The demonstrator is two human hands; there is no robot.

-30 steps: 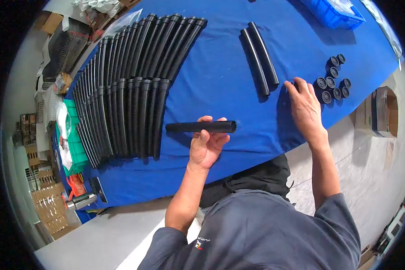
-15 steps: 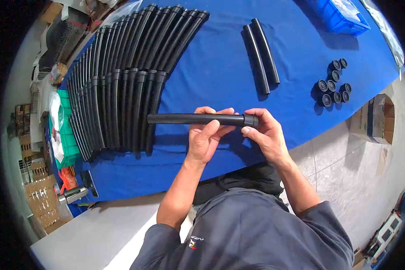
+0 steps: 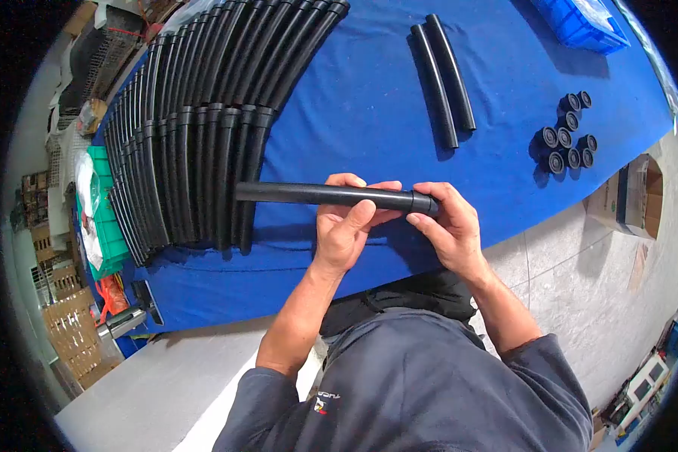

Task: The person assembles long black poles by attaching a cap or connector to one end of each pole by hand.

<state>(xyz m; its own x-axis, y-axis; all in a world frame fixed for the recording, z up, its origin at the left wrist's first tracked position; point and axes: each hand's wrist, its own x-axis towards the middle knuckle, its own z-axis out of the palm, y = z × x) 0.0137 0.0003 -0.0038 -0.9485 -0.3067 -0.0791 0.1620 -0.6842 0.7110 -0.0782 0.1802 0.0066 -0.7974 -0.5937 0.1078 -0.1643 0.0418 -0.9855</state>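
Observation:
A black tube [image 3: 286, 193] lies nearly level across the middle of the head view, in front of me and above the table edge. My left hand [image 3: 346, 226] is closed around its middle, thumb on the near side and fingers behind. On the tube's right end sits a black end cap [image 3: 423, 203]. My right hand [image 3: 450, 226] pinches this cap between thumb and fingers. Two uncapped black tubes [image 3: 446, 79] rest side by side farther back. Several loose black caps [image 3: 564, 137] stand in a cluster to the right.
Rows of capped black tubes [image 3: 203, 166] cover the left of the blue-clothed table [image 3: 354, 90]. A blue bin [image 3: 580, 26] stands at the back right, a green bin [image 3: 109, 226] at the left edge. An open cardboard box [image 3: 633, 196] is on the floor at right.
The camera view has shifted slightly. The tube tilts a little more, its right end lower. Both hands keep the same grip on tube and cap.

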